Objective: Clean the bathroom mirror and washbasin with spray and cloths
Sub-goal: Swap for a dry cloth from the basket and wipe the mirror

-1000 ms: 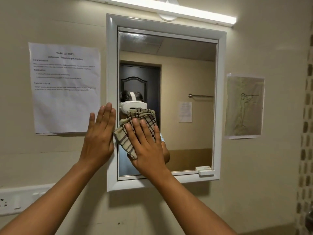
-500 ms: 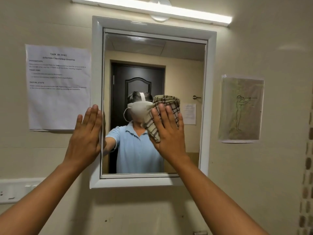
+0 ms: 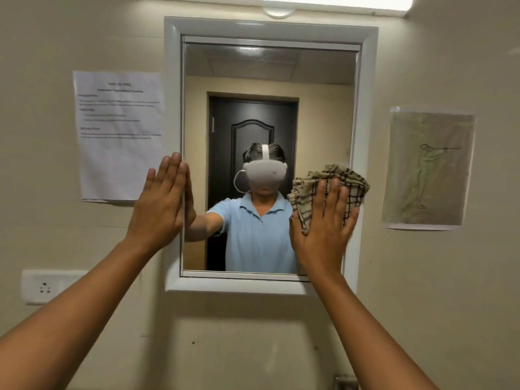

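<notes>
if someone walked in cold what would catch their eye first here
Most likely the white-framed mirror in the middle of the wall, with two arms reaching up to it. The right hand presses a checked cloth flat against the glass near its right edge, while the left hand lies flat on the frame's left side.

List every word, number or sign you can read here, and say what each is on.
Printed sheet left of the mirror: lines of text, all too blurred to read.
Paper right of the mirror: a line drawing of a figure, no words.
Wall socket: no label visible.
</notes>
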`<control>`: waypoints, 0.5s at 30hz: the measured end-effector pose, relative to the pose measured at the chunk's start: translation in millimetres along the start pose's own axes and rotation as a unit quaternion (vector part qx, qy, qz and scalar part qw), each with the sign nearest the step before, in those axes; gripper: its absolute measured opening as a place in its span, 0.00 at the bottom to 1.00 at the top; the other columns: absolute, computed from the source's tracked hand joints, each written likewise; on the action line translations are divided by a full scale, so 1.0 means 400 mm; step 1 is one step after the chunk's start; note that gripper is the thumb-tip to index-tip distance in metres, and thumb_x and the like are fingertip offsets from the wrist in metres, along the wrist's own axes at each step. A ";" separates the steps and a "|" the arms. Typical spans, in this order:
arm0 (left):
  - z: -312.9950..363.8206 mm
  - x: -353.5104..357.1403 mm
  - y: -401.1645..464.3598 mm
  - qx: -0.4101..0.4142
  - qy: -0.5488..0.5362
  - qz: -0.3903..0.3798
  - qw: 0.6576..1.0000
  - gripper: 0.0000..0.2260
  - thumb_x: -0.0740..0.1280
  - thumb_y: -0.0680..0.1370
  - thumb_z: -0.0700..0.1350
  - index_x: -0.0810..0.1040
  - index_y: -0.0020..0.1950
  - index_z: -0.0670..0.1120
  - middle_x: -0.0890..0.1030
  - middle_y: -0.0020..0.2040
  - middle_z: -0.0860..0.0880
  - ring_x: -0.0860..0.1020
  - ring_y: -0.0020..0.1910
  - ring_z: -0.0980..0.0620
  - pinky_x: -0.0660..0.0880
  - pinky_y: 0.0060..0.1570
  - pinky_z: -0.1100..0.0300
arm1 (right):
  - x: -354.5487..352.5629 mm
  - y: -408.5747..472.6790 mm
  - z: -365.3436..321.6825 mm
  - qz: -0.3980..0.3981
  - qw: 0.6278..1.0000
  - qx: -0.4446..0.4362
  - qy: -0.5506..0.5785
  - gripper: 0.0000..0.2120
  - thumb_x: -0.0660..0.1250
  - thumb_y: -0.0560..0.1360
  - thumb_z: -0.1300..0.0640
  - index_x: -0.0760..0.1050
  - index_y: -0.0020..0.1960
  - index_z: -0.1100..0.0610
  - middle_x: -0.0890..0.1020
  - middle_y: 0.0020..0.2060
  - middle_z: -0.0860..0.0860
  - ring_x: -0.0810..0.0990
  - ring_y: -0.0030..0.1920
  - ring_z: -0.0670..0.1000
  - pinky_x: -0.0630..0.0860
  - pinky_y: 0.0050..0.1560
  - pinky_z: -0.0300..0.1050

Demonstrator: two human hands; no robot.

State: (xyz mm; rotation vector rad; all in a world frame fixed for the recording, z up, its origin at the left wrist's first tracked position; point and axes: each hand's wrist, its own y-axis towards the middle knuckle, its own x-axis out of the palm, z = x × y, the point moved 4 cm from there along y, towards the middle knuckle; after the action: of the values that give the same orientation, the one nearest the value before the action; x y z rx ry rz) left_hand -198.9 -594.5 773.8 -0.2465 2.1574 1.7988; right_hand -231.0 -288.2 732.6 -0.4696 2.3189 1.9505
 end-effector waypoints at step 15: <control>-0.040 0.030 -0.022 0.052 -0.063 0.010 0.997 0.33 0.60 0.78 0.40 0.49 0.80 0.40 0.48 0.81 0.41 0.46 0.80 0.45 0.48 0.78 0.43 | 0.043 -0.034 -0.349 -0.045 0.997 -0.059 0.037 0.39 0.53 0.77 0.40 0.43 0.81 0.55 0.43 0.80 0.56 0.40 0.79 0.57 0.45 0.76 0.66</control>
State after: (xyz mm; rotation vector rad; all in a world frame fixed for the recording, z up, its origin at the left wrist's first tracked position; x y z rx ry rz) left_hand -209.2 -611.1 764.0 -0.0866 2.1631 1.6595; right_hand -224.1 -429.0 741.7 -0.6536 2.1911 2.0682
